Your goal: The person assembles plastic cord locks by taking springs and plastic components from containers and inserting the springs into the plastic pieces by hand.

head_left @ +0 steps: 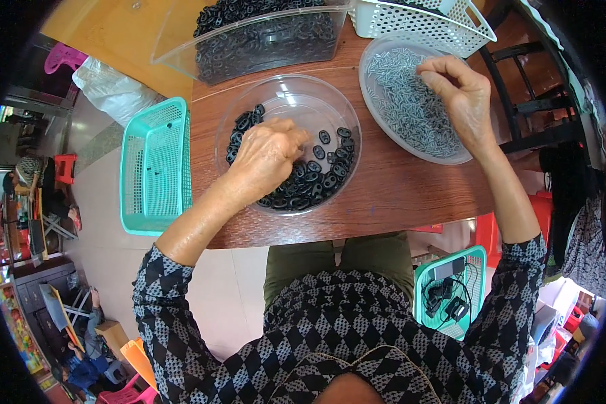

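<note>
My left hand is over a clear round tub, its fingers curled and the fingertips smeared by motion. Whatever it may hold is hidden. Under and around that hand lie many small black oval plastic pieces with two holes each. My right hand is at a second round, translucent tub full of small silvery screws. Its thumb and forefinger are pinched together above the screws; anything between them is too small to make out.
A clear bin heaped with more black pieces stands at the table's far side, beside a white perforated basket. A turquoise basket is left of the wooden table. A green basket with black cables and adapters is below right.
</note>
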`<action>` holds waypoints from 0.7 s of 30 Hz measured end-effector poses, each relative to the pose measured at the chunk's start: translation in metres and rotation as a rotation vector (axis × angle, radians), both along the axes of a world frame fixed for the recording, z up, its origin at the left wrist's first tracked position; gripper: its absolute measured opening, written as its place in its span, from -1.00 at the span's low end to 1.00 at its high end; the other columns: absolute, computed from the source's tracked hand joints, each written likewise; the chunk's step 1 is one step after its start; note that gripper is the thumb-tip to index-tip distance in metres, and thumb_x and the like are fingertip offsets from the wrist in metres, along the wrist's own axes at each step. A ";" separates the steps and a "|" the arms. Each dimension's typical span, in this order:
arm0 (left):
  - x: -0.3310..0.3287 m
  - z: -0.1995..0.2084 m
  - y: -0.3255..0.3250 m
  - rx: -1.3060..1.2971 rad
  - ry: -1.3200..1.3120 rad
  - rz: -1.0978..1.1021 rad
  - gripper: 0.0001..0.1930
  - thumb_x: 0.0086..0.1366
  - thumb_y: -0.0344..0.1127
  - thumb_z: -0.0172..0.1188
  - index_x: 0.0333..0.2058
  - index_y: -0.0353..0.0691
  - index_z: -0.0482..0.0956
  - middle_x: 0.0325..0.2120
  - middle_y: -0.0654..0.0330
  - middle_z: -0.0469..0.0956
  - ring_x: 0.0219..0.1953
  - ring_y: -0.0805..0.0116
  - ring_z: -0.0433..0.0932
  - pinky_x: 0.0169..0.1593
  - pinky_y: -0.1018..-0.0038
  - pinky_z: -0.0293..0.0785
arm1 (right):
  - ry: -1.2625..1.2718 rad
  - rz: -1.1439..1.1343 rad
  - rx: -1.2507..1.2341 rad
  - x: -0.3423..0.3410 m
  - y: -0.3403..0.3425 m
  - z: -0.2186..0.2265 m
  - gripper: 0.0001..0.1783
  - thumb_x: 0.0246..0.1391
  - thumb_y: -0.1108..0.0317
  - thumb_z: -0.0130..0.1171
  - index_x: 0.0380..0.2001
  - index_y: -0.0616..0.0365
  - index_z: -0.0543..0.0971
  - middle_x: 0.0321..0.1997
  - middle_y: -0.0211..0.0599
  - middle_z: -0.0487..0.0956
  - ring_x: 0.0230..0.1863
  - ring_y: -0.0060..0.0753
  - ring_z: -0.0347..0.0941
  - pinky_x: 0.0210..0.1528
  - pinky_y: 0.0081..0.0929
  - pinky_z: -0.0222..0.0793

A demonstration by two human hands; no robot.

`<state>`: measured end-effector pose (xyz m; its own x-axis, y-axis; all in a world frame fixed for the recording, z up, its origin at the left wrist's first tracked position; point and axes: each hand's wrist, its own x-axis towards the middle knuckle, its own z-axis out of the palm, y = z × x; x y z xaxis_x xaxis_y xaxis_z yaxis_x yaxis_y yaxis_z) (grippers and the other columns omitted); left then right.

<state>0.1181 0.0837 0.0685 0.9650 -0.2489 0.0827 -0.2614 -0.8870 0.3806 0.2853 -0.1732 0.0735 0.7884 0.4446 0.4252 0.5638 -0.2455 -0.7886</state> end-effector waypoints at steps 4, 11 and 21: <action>0.003 0.001 -0.023 -0.116 -0.082 -0.036 -0.73 -0.06 -0.50 0.28 -0.30 -0.26 0.57 -0.40 0.13 0.50 -0.29 0.12 0.48 -0.20 0.32 0.42 | 0.099 0.031 0.009 -0.013 -0.001 -0.002 -0.88 -0.02 0.49 0.20 -0.36 0.26 0.62 -0.42 -0.41 0.59 -0.37 -0.64 0.43 -0.28 -0.63 0.35; 0.003 0.003 -0.017 -0.023 0.075 -0.102 -0.82 -0.07 -0.50 0.27 -0.39 -0.28 0.59 -0.37 0.15 0.51 -0.24 0.17 0.45 -0.16 0.31 0.40 | 0.113 0.063 -0.002 -0.025 -0.003 -0.011 -0.90 -0.05 0.53 0.21 -0.38 0.27 0.61 -0.41 -0.38 0.56 -0.36 -0.59 0.43 -0.31 -0.63 0.33; 0.001 0.012 0.006 -0.131 -0.065 0.101 -0.80 -0.08 -0.53 0.23 -0.38 -0.28 0.59 -0.45 0.10 0.52 -0.28 0.11 0.48 -0.21 0.26 0.40 | -0.002 0.094 -0.027 -0.036 -0.008 -0.008 -0.90 -0.09 0.57 0.21 -0.41 0.25 0.59 -0.44 -0.35 0.53 -0.37 -0.51 0.42 -0.32 -0.58 0.32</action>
<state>0.1190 0.0899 0.0802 0.9762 -0.1336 0.1707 -0.2008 -0.8540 0.4800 0.2492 -0.1812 0.0658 0.7415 0.5280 0.4140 0.5873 -0.2123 -0.7810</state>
